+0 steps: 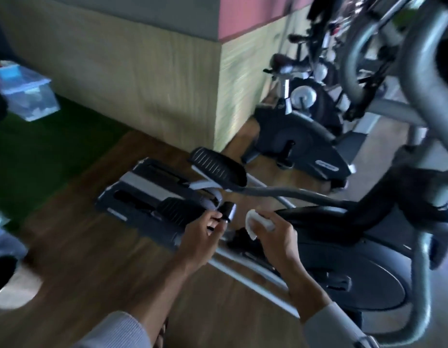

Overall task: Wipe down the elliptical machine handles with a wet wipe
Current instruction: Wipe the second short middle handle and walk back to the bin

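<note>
The frame is blurred by motion. My right hand [275, 237] grips a crumpled white wet wipe [255, 223] in front of the elliptical machine's dark body [348, 249]. My left hand [205, 234] holds a small dark object with a silver band [228, 212], pinched between thumb and fingers; what it is I cannot tell. The elliptical's grey curved handle bars [416, 54] rise at the upper right, well above both hands. Its black ribbed pedals [218, 165] lie just beyond my hands.
Exercise bikes [301, 136] stand in a row behind the elliptical. A wood-panelled wall corner [218, 96] juts out at the centre. A clear plastic box with a blue lid [27, 94] sits on green turf [42, 156] at the left. The floor is brown wood.
</note>
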Tool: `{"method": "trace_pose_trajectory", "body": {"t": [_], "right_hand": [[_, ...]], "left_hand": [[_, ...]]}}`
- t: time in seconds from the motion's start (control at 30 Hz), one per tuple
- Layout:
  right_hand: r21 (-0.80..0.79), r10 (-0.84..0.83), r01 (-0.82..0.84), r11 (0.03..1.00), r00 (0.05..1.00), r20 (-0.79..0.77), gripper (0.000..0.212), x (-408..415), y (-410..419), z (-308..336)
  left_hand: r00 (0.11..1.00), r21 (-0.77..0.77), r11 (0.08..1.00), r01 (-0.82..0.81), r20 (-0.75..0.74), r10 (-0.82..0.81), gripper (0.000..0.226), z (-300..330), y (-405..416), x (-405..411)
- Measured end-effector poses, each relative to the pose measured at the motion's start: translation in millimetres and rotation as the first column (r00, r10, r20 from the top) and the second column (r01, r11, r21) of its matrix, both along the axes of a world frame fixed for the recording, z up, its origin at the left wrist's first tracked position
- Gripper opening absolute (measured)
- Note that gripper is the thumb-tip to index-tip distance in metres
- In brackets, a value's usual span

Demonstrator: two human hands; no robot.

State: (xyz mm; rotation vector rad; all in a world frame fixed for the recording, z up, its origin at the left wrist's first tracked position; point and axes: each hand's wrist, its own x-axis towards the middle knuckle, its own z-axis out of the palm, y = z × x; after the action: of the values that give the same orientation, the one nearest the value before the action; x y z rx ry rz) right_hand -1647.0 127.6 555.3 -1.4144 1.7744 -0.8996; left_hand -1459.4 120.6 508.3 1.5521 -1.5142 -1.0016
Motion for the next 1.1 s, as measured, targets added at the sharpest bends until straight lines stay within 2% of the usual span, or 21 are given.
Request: {"method": "trace_pose_trajectory", "body": {"t": [0.13, 0.23, 0.4, 0.5, 0.57, 0.63, 0.7, 0.8, 0.9, 1.0, 1.1], "right_hand": [[-0.184, -0.180, 0.176, 0.967, 0.984, -0.007, 0.013, 7.6, -50.9, 56.5], [-0.308, -0.313, 0.292, 0.905, 0.950, -0.018, 0.011, 16.3, -87.0, 86.7], [-0.485, -0.469, 0.412, 0.772, 0.883, 0.003, 0.025, 34.0, -127.6, 145.3], [-0.603, -0.571, 0.459, 0.653, 0.821, 0.007, 0.024, 37.7, -140.5, 182.4], [-0.678, -0.654, 0.504, 0.535, 0.755, 0.045, 0.024, 34.5, -146.6, 204.1], [-0.740, -0.704, 0.526, 0.419, 0.703, 0.102, 0.025, 27.9, -154.4, 222.9], [-0.789, -0.744, 0.509, 0.345, 0.661, 0.102, 0.025, 17.7, -164.4, 237.7], [-0.783, -0.787, 0.521, 0.341, 0.614, 0.066, 0.027, -1.1, -176.7, 254.4], [-0.768, -0.786, 0.514, 0.381, 0.618, 0.024, 0.024, -16.4, -188.6, 263.2], [-0.785, -0.751, 0.508, 0.354, 0.655, 0.085, 0.020, -21.2, -203.6, 269.4], [-0.790, -0.764, 0.530, 0.308, 0.633, 0.127, 0.023, -29.0, -216.7, 273.4]], "left_hand": [[0.981, -0.154, 0.969, 0.193, 0.059, -0.186, 0.045, 53.1, -83.3, -5.0], [0.962, -0.253, 0.928, 0.274, 0.063, -0.267, 0.030, 91.2, -136.2, -6.0], [0.920, -0.436, 0.823, 0.365, 0.031, -0.391, 0.024, 155.8, -202.4, -7.6], [0.886, -0.497, 0.754, 0.430, 0.074, -0.457, 0.025, 193.6, -223.8, -12.0], [0.868, -0.537, 0.707, 0.460, 0.103, -0.486, 0.023, 214.8, -230.3, -16.5], [0.849, -0.589, 0.659, 0.467, 0.089, -0.521, 0.024, 235.4, -238.1, -25.6], [0.836, -0.618, 0.630, 0.469, 0.081, -0.543, 0.026, 253.8, -249.8, -40.4], [0.825, -0.647, 0.582, 0.493, 0.134, -0.549, 0.029, 279.7, -263.5, -63.3], [0.801, -0.662, 0.534, 0.527, 0.176, -0.573, 0.035, 301.5, -272.0, -82.8], [0.784, -0.661, 0.512, 0.548, 0.194, -0.589, 0.038, 316.9, -280.5, -100.7], [0.777, -0.655, 0.504, 0.563, 0.212, -0.592, 0.039, 321.6, -290.8, -116.7]]}}
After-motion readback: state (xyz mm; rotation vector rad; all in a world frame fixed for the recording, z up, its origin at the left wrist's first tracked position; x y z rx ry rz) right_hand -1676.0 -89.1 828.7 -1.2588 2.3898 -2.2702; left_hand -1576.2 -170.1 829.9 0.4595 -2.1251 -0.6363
